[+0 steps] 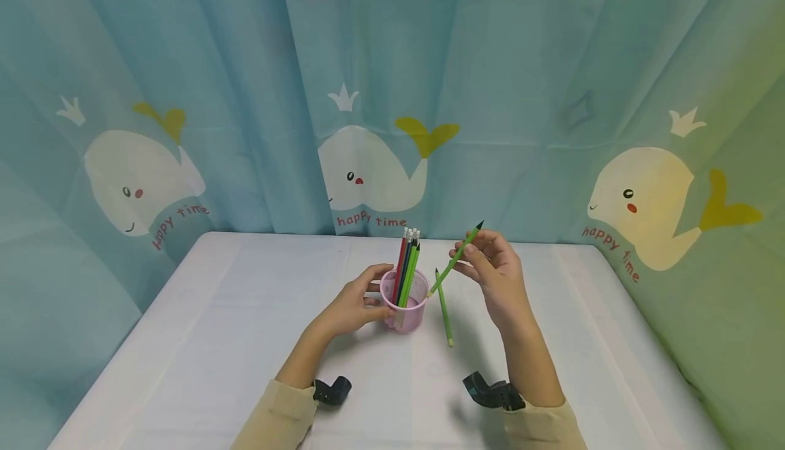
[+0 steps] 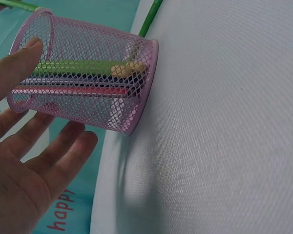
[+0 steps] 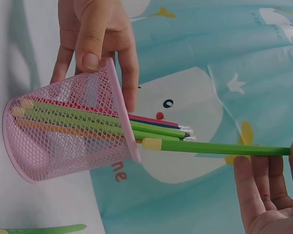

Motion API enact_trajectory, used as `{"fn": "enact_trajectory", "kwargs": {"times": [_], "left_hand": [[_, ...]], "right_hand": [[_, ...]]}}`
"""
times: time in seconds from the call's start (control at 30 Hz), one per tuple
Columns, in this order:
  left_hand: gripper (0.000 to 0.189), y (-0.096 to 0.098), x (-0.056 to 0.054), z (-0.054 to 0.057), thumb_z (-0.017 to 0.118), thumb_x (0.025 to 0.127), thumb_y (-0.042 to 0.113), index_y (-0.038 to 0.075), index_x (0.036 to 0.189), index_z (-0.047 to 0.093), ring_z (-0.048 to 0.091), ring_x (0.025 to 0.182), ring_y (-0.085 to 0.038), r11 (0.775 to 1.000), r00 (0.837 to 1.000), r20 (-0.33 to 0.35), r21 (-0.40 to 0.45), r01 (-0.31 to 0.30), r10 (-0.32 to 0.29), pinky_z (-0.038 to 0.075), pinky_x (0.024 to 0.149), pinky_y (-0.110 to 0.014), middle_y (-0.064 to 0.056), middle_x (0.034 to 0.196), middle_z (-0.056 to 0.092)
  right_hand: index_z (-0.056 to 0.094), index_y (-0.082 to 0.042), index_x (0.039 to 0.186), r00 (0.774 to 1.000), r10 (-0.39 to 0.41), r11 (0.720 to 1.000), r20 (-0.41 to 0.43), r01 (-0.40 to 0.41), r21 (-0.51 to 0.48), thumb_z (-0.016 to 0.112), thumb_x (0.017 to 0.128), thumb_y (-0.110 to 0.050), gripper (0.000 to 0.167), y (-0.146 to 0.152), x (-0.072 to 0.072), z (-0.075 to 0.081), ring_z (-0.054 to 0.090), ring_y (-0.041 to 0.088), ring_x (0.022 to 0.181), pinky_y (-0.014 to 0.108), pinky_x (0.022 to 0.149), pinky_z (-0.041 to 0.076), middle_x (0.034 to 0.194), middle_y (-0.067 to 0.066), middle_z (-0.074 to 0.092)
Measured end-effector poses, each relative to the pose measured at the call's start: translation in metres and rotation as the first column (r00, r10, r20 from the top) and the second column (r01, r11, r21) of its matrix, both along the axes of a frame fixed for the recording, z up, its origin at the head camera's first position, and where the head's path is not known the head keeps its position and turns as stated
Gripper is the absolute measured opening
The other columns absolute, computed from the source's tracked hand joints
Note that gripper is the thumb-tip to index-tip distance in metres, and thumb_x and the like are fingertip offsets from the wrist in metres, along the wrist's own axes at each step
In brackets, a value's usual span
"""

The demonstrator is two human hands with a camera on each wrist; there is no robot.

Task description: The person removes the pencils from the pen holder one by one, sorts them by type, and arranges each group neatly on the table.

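A pink mesh pencil cup (image 1: 414, 319) stands upright on the table, with several pencils (image 1: 406, 266) leaning inside: green, red and dark ones. My left hand (image 1: 352, 307) holds the cup from its left side, thumb in front and fingers behind, near the rim. To the right, my right hand (image 1: 498, 274) pinches a green pencil (image 3: 219, 147) between thumb and fingers. That pencil slants, its dark point up and its pale end right at the cup's rim. Another green pencil (image 1: 445, 315) lies on the table just right of the cup.
The white-covered table (image 1: 202, 354) reaches back to a blue curtain (image 1: 521, 61) printed with whales. Black wrist mounts (image 1: 332, 391) jut inward from both sleeves above the table.
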State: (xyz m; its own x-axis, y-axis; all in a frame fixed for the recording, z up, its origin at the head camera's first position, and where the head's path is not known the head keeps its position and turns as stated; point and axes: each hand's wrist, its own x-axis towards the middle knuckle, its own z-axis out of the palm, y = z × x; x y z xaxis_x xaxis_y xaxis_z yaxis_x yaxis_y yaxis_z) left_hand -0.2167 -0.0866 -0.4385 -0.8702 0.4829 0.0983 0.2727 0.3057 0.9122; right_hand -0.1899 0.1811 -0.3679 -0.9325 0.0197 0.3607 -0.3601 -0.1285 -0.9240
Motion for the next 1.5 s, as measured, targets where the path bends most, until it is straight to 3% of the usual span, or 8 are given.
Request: {"fn": "enact_trajectory", "kwargs": {"times": [0.3,0.53,0.87,1.17,1.33,1.5], "left_hand": [[0.080,0.000,0.001,0.002,0.080,0.083,0.008,0.019,0.151,0.038,0.054,0.127,-0.030,1.000,1.000,0.004,-0.002,0.002,-0.002,0.050,0.104,-0.046,-0.009,0.149,0.047],[0.079,0.000,0.000,0.001,0.079,0.084,0.009,0.020,0.150,0.038,0.055,0.127,-0.030,1.000,1.000,0.004,-0.002,-0.002,0.002,0.050,0.104,-0.047,-0.009,0.149,0.048],[0.079,0.000,0.000,0.000,0.079,0.084,0.009,0.019,0.151,0.038,0.055,0.127,-0.030,1.000,1.000,-0.004,-0.005,0.000,0.000,0.051,0.103,-0.046,-0.009,0.149,0.047],[0.079,0.000,0.000,0.000,0.079,0.084,0.010,0.021,0.150,0.038,0.054,0.127,-0.030,1.000,1.000,0.002,0.001,0.002,-0.002,0.050,0.104,-0.048,-0.008,0.149,0.047],[0.080,0.000,0.000,0.001,0.079,0.084,0.010,0.015,0.152,0.036,0.054,0.127,-0.031,1.000,1.000,-0.003,0.008,0.013,-0.013,0.050,0.104,-0.048,-0.009,0.149,0.047],[0.081,0.000,0.000,0.002,0.078,0.084,0.008,0.013,0.152,0.035,0.054,0.127,-0.031,1.000,1.000,-0.004,0.003,0.016,-0.016,0.051,0.103,-0.047,-0.010,0.150,0.047]], "right_hand": [[0.054,-0.007,0.119,0.998,-0.019,1.000,0.057,0.020,-0.020,0.060,0.100,-0.012,0.020,0.004,-0.003,0.000,0.070,0.021,0.099,0.038,0.088,0.060,0.106,0.009,0.062],[0.055,-0.012,0.116,0.992,-0.028,0.999,0.121,0.033,-0.037,0.061,0.100,-0.015,0.018,0.008,-0.006,-0.003,0.070,0.019,0.099,0.037,0.085,0.061,0.109,0.013,0.059],[0.051,-0.004,0.117,0.987,-0.058,0.997,0.147,0.065,-0.044,0.061,0.100,-0.013,0.022,0.012,-0.010,-0.011,0.069,0.020,0.097,0.036,0.083,0.061,0.104,0.007,0.060],[0.052,-0.006,0.115,0.984,-0.077,0.996,0.161,0.083,-0.032,0.061,0.100,-0.012,0.019,0.014,-0.014,-0.017,0.070,0.017,0.095,0.034,0.082,0.061,0.104,0.006,0.060],[0.049,0.001,0.121,0.982,-0.083,0.996,0.171,0.089,-0.027,0.061,0.100,-0.011,0.027,0.016,-0.018,-0.021,0.070,0.017,0.093,0.033,0.081,0.061,0.102,0.004,0.061],[0.052,-0.004,0.120,0.975,-0.091,0.995,0.201,0.095,-0.013,0.059,0.100,-0.010,0.022,0.017,-0.022,-0.027,0.070,0.020,0.094,0.033,0.080,0.061,0.101,0.003,0.062]]}}
